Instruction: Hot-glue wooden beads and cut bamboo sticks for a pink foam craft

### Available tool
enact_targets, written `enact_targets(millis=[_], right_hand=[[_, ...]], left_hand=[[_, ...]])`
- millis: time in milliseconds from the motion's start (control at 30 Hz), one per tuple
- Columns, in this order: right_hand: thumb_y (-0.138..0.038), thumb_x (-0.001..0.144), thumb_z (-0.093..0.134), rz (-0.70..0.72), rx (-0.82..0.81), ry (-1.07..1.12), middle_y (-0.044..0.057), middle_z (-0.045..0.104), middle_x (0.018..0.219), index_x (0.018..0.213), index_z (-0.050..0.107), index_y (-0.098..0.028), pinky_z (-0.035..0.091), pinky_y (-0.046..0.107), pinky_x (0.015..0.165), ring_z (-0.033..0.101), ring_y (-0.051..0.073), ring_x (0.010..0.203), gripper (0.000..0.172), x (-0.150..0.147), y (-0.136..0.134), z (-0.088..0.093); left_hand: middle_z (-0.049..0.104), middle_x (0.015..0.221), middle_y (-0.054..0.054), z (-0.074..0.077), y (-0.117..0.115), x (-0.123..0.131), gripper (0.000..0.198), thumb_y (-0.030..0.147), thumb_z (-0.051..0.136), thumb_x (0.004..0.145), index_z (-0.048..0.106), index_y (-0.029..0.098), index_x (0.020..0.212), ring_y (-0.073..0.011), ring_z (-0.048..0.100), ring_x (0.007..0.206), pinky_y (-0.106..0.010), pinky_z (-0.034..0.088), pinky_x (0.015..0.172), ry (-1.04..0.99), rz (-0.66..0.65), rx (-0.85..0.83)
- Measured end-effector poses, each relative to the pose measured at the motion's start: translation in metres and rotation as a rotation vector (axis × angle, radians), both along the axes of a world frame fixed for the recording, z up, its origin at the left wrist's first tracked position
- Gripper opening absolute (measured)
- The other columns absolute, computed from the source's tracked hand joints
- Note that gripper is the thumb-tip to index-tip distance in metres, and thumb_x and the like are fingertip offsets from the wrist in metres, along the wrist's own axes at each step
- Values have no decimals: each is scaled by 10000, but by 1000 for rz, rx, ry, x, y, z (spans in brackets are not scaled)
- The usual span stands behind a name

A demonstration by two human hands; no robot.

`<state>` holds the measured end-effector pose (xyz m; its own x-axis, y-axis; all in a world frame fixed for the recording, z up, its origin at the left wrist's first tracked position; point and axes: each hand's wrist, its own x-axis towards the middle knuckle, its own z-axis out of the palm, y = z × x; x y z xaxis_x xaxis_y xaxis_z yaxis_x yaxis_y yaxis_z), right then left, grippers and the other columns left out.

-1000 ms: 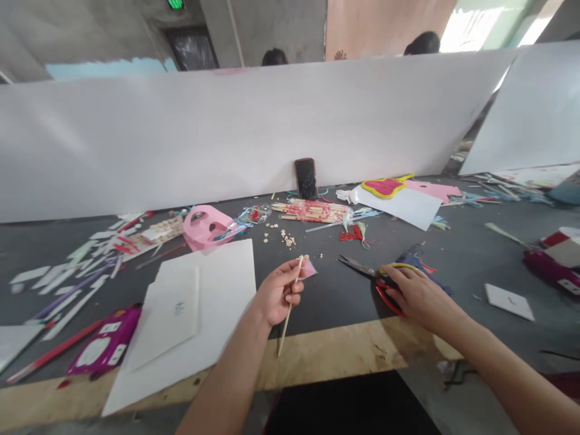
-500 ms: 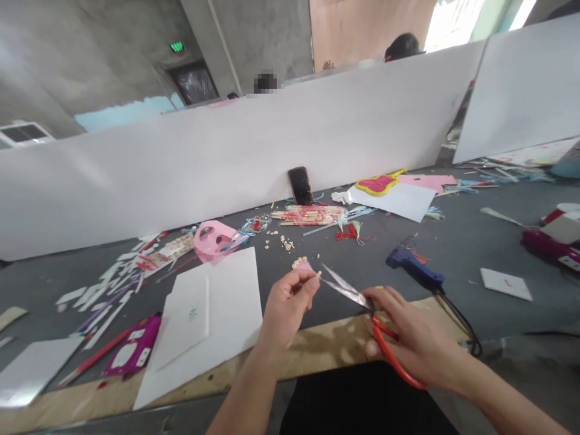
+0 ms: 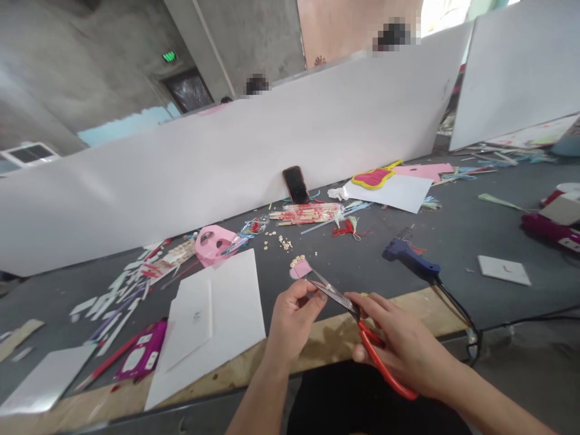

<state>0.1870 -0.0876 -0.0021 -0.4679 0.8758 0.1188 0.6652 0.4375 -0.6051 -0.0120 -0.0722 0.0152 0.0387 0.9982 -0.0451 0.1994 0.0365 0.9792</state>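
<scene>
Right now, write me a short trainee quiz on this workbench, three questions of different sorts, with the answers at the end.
1. What does the person's right hand hold?
2. True or false: the dark-screened rectangular phone is propped up rather than lying flat.
3. As pictured, where does the blue plastic glue gun lie relative to the small pink flat piece edged with pale bits? A: to its left. B: to its right. C: on top of it.

Key:
1. Red-handled metal scissors.
2. True.
3. B.
</scene>
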Motion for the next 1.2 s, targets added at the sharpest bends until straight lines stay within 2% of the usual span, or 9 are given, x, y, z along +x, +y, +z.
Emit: enact_targets(millis=[133, 233, 467, 600, 767, 933, 1067, 1200], right_hand=[[-463, 842, 547, 21, 34, 27, 115, 621, 969, 1304, 469, -168, 510, 345, 720, 620, 239, 830, 553, -1, -1, 0], [-464, 844, 546, 40, 70, 26, 116, 645, 929, 1308, 474, -153, 516, 336, 702, 631, 238, 798, 563, -2, 0, -4], [-319, 902, 422, 84, 196, -21, 161, 684, 989, 1324, 453, -113, 531, 327, 690, 677, 249, 815, 470, -4, 2, -18], [-334, 926, 389, 71, 159, -73, 133, 693, 911, 1290, 467, -112, 523, 320, 651, 683, 247, 764, 434, -7, 5, -20], [-299, 870, 467, 42, 135, -72, 122, 656, 1004, 1306, 444, -147, 521, 333, 712, 656, 244, 852, 462, -11, 6, -14], [-413, 813, 566, 45, 152, -87, 140, 638, 1011, 1314, 442, -138, 520, 354, 708, 617, 264, 883, 585, -10, 4, -7], [-388, 797, 580, 30, 187, -107, 151, 632, 1057, 1326, 441, -158, 524, 378, 733, 607, 280, 925, 593, -8, 3, -8], [-469, 822, 558, 21, 214, -101, 148, 639, 1046, 1318, 454, -163, 535, 357, 710, 637, 270, 889, 592, -8, 1, -12]], left_hand=[[406, 582, 47, 1, 0, -1, 251, 415, 618, 808, 659, 171, 762, -79, 282, 515, -207, 230, 483, -10, -6, 8], [480, 639, 23, 2, 0, -2, 224, 381, 626, 807, 665, 174, 730, -93, 347, 553, -211, 277, 520, -10, -7, 52], [596, 750, -18, 3, 0, -3, 189, 327, 627, 808, 694, 184, 706, -135, 485, 650, -223, 352, 590, 61, 18, 141], [596, 745, -9, -1, -2, -2, 147, 319, 627, 806, 695, 190, 789, -128, 475, 619, -222, 369, 589, 105, 52, 130], [596, 733, -13, 0, -1, -2, 143, 280, 619, 808, 683, 191, 717, -134, 486, 643, -225, 369, 599, 138, 90, 195], [634, 783, -26, -1, 0, -3, 140, 252, 642, 781, 693, 192, 665, -125, 484, 614, -223, 360, 560, 53, 78, 194], [646, 789, -28, -2, 0, -3, 141, 249, 643, 776, 698, 189, 661, -121, 492, 598, -223, 369, 555, 15, 42, 154], [646, 795, -33, 0, -1, -4, 172, 274, 617, 804, 698, 185, 681, -133, 515, 629, -227, 385, 577, 64, -7, 154]])
